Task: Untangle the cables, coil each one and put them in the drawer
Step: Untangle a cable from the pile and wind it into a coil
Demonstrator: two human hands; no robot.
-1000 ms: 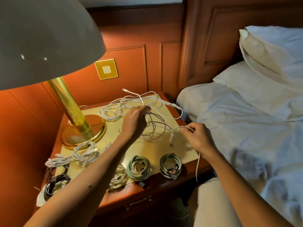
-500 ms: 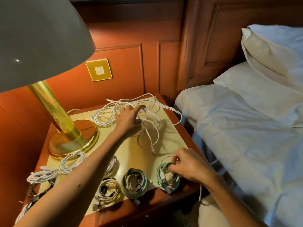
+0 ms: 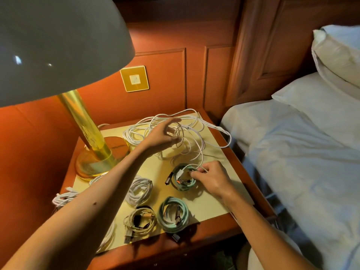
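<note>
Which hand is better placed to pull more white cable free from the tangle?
Left hand: it is already in the white tangle. The right hand is busy at a green coil.

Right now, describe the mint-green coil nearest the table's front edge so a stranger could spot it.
Start at the brass lamp base on the wooden bedside table, then come forward to the front edge of the pale yellow mat. The free mint-green coiled cable lies there beside a cream coiled cable. Unlike the other mint-green coil, no hand touches it.

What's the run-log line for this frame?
stage: untangling | left hand: in white cable tangle | right hand: pinching white cable at green coil | drawer: not visible
</note>
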